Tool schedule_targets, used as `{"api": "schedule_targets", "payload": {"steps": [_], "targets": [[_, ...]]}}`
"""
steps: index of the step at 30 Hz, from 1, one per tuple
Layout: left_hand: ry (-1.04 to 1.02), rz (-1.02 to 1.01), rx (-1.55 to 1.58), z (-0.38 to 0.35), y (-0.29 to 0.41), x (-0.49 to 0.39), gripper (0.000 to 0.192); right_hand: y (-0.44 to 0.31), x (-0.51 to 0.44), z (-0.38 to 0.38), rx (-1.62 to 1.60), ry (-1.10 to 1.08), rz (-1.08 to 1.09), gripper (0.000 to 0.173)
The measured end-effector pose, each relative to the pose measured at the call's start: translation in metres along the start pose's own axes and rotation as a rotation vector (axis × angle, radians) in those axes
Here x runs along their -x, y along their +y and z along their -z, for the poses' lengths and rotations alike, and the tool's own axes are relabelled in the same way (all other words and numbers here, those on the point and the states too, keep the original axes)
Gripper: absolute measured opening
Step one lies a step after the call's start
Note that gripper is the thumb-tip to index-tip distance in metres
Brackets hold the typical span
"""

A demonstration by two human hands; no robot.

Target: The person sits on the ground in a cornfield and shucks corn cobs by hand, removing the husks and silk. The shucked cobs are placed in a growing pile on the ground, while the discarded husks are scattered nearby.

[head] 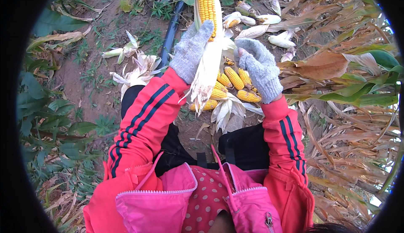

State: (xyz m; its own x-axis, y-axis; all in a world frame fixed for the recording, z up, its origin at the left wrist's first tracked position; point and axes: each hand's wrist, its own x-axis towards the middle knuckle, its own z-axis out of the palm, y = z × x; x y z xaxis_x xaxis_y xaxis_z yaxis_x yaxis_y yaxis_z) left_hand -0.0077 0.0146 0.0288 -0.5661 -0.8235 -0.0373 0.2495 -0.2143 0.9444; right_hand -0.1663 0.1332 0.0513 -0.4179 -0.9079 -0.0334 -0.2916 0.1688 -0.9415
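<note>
My left hand (193, 50), in a grey knit glove, grips a partly husked ear of corn (207, 9). Its yellow kernels show at the upper end, while pale husk (206, 72) hangs down past my wrist. My right hand (258, 65), in a matching glove with a bare fingertip showing, is raised to the right of the ear with its fingers curled; whether it holds anything cannot be told. Below and between the hands, several husked yellow cobs (234, 77) lie on the soil beside a peeled-back husk (229, 110).
Several ears in their husks (282, 39) lie at the upper right. A dark pipe (172, 27) runs along the ground behind my left hand. Loose husks (139, 70) lie to the left. Dry corn stalks and leaves (334, 65) crowd the right side, green plants (63, 113) the left.
</note>
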Motion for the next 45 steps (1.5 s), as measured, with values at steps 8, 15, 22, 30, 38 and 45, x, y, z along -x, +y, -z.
{"api": "schedule_targets", "payload": {"steps": [8,15,22,30,38,45], "targets": [[-0.155,-0.235,-0.314,-0.014,-0.043,0.000,0.050,0.000,-0.010,-0.016,-0.303,0.143,0.106,0.043],[-0.091,-0.227,-0.130,-0.015,-0.057,0.000,0.037,0.006,-0.004,-0.024,-0.462,0.202,0.114,0.044],[-0.053,-0.265,-0.298,-0.013,-0.033,0.002,0.030,0.007,-0.001,-0.022,-0.505,0.207,0.188,0.050],[-0.065,-0.138,-0.021,-0.016,-0.008,0.013,0.033,0.020,-0.003,-0.027,-0.039,0.156,0.253,0.057],[0.013,-0.169,-0.135,-0.008,-0.006,0.001,0.024,0.020,0.000,-0.031,-0.161,0.032,0.175,0.056],[-0.171,-0.376,-0.104,-0.005,-0.005,0.003,0.028,0.021,-0.002,-0.031,-0.119,-0.012,0.213,0.061]]}}
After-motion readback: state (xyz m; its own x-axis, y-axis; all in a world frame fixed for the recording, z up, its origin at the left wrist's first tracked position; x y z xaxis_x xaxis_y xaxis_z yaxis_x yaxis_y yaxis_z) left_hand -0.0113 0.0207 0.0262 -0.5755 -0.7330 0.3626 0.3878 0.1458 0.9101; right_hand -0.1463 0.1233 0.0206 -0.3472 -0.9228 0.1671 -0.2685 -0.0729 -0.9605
